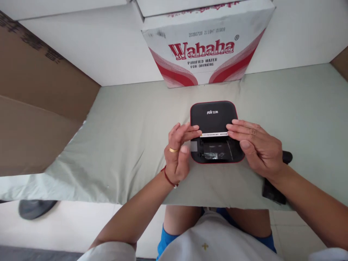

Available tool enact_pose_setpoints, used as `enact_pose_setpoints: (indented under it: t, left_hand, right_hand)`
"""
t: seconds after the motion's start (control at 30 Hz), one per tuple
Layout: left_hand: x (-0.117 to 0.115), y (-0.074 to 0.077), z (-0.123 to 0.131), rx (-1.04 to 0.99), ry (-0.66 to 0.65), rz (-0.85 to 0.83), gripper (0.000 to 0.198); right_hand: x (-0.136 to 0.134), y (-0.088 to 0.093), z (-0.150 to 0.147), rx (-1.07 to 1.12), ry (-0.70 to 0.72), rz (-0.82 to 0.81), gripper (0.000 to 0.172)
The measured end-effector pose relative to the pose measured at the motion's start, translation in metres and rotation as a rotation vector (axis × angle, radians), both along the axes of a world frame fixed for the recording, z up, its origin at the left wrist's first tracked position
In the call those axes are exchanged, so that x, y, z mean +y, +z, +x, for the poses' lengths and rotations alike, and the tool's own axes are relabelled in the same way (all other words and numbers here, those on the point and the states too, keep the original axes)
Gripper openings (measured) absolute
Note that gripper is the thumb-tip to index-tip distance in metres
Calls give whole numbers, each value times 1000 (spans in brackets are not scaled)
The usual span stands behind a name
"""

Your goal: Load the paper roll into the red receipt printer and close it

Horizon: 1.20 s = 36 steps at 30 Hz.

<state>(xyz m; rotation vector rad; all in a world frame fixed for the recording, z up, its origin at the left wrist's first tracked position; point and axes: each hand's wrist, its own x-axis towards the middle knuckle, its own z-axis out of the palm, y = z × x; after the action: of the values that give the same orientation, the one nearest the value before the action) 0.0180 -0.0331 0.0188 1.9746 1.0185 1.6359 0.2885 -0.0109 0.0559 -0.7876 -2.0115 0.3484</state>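
Observation:
A flat black device (213,121) with rounded corners, a thin red rim and white lettering lies on the cloth-covered surface. Across its middle runs a narrow white strip (214,134) with small print; below that is a dark recessed section (219,149) with a shiny, clear-looking surface. My left hand (178,148) is at the device's left side, index and middle fingertips touching it by the strip's left end, thumb apart. My right hand (257,145) mirrors it, its outstretched fingertips resting by the strip's right end. Neither hand grips the device.
A white and red water carton (203,54) stands behind the device. Brown cardboard (40,101) rises at the left. A black object (273,192) lies partly hidden under my right forearm. Pale green cloth (130,137) covers the surface, its front edge near my lap.

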Motion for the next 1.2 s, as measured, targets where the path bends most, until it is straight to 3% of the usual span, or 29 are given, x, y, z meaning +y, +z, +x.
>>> enact_pose_setpoints:
  t: [0.23, 0.37, 0.47, 0.6, 0.77, 1.03, 1.2]
  left_hand:
    - [6, -4, 0, -143, -100, -78, 45]
    - [13, -7, 1, -294, -152, -152, 46]
    - [19, -8, 3, -381, -176, -206, 63]
    - [24, -5, 3, -410, -279, -410, 93]
    - [23, 1, 3, -529, -412, -568, 96]
    - [19, 16, 10, -796, -339, -755, 101]
    - [22, 11, 8, -840, -374, -822, 111]
  right_hand:
    - [-4, 1, -1, -20, -20, -8, 37]
    - [-15, 0, -4, -50, 54, 174, 40]
    - [-21, -1, -6, -59, 26, 256, 39]
    - [-24, -1, -6, -74, -4, 272, 38]
    - [-27, 2, -4, -70, 37, 261, 33]
    - [-30, 6, -5, -81, 34, 232, 25]
    - [-28, 6, -8, -59, 26, 240, 26]
